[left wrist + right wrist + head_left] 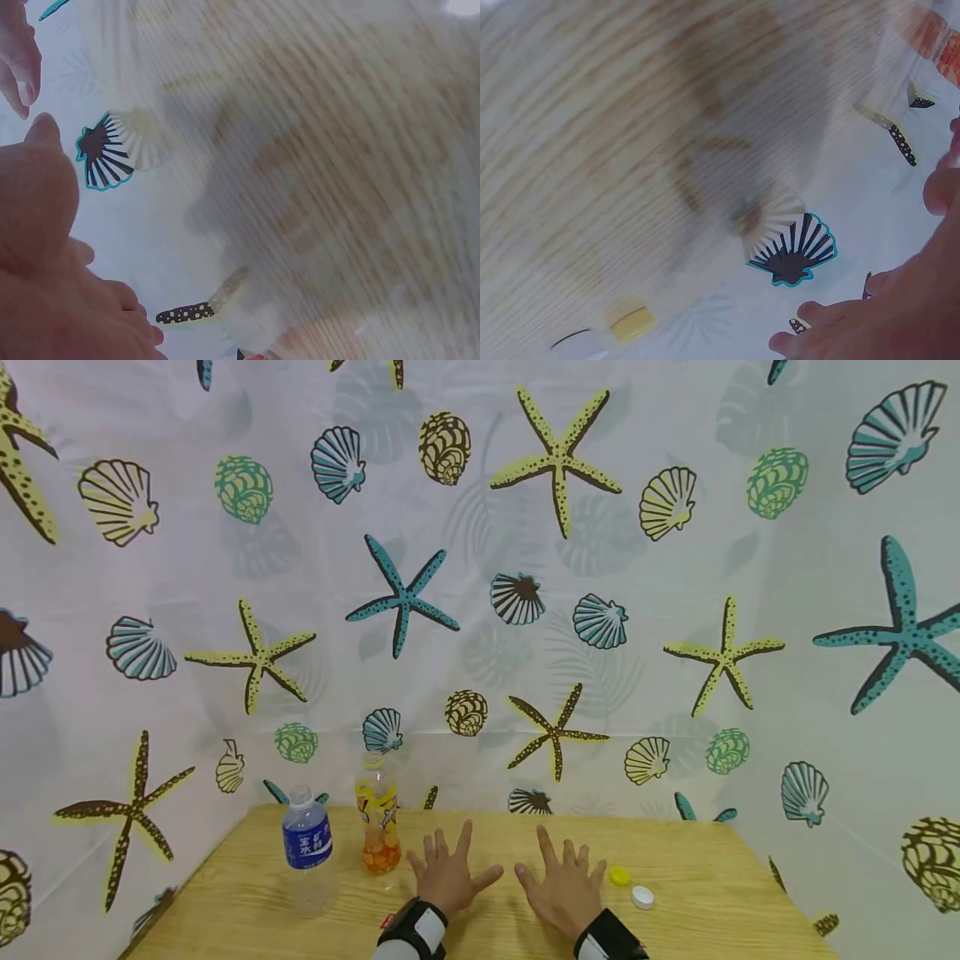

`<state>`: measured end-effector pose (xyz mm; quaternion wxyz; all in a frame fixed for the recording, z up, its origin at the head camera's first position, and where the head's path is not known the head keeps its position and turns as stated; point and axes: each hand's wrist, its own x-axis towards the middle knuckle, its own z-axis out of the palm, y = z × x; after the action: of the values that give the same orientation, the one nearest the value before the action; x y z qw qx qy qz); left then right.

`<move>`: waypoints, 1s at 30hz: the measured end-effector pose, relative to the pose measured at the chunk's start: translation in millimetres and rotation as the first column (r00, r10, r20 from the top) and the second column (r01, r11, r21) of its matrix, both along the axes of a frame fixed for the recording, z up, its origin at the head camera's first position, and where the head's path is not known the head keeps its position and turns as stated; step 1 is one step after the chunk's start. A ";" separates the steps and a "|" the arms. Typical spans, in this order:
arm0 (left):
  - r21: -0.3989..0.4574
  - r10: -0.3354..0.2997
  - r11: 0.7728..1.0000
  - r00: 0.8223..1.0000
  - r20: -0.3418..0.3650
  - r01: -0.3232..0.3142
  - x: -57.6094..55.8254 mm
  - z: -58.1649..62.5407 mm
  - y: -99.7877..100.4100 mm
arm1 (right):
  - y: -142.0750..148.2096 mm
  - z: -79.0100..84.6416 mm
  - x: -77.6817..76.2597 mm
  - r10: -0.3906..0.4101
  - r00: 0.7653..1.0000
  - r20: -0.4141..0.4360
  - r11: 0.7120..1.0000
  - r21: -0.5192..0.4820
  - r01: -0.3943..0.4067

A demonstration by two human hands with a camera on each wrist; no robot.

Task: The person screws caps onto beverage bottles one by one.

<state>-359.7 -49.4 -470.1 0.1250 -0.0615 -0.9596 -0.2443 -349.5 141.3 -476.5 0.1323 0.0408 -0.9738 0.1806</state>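
Observation:
Both hands are over the wooden table with fingers spread and nothing held. The left hand [447, 878] is nearest to a clear plastic bottle [381, 827] with a yellow label and orange drink low inside. Further left stands a clear, colourless bottle [307, 843] with a blue label and no cap on its neck. The right hand [564, 885] is just left of a yellow bottle cap [619, 876] and a white bottle cap [642, 897]. In the right wrist view, the yellow cap [634, 324] and the white cap [581, 346] are partly visible at the lower left.
The wooden table [712, 877] is glossy and reflects the backdrop. Behind it and along both sides hangs a white curtain [480, 677] printed with starfish and shells. Each wrist wears a dark band, such as the left one [412, 927].

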 end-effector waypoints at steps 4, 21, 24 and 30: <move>0.023 -0.010 1.000 0.992 -0.124 0.013 -9.5 1.0 -1.3 | -0.5 2.2 -3.0 -0.001 1.000 -0.017 1.000 0.013 0.001; 0.011 0.063 0.997 0.802 -0.593 -0.070 -30.5 50.8 -27.2 | 5.6 4.5 -9.7 0.059 0.991 -0.118 0.988 0.148 -0.042; -0.038 0.063 0.992 0.745 -0.664 -0.117 -36.7 61.2 -37.3 | 7.3 2.8 -10.6 0.063 0.990 -0.124 0.988 0.149 -0.044; -0.096 0.063 0.971 0.621 -0.782 -0.219 -44.1 97.1 -62.9 | 8.5 1.7 -10.3 0.063 0.991 -0.118 0.988 0.146 -0.045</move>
<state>-403.8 -112.3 -373.0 0.5366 -0.0958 -0.8330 -0.0951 -359.8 149.8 -474.8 0.1833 0.0876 -0.9728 0.1112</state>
